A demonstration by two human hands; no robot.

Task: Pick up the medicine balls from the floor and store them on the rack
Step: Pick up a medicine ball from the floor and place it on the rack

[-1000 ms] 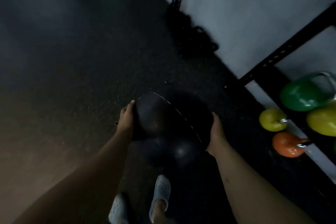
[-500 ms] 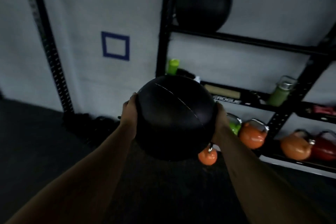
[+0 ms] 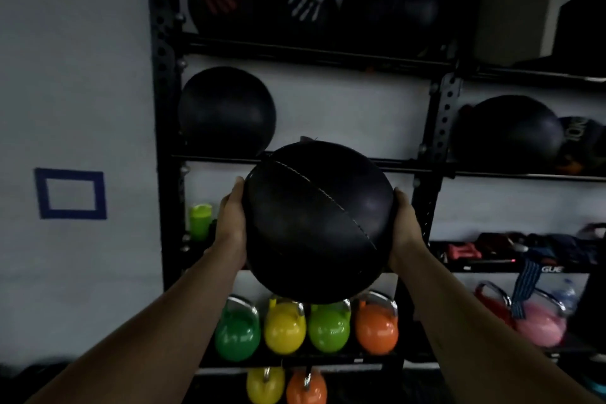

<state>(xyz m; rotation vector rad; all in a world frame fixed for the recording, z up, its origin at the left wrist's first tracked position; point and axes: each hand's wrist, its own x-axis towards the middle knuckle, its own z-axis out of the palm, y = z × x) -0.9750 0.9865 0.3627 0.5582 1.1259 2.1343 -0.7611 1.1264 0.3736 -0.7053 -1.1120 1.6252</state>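
I hold a black medicine ball [image 3: 318, 223] with a stitched seam out in front of me, at chest height. My left hand [image 3: 231, 220] presses its left side and my right hand [image 3: 405, 226] presses its right side. Behind it stands a black metal rack [image 3: 164, 108]. One black ball [image 3: 226, 111] rests at the left of the middle shelf [image 3: 410, 165], with bare shelf to its right. Three more balls [image 3: 301, 6] sit on the top shelf. The held ball is just below the middle shelf's rail.
Coloured kettlebells [image 3: 285, 328] line the bottom shelf, with two more [image 3: 285, 385] on the floor. A green bottle [image 3: 200, 221] stands on the low shelf. More balls [image 3: 511, 134] fill the right bay. A blue tape square [image 3: 70, 193] marks the wall at left.
The ball came up off the floor in both hands. My view rose from the floor to the rack, which is now closer and faces me.
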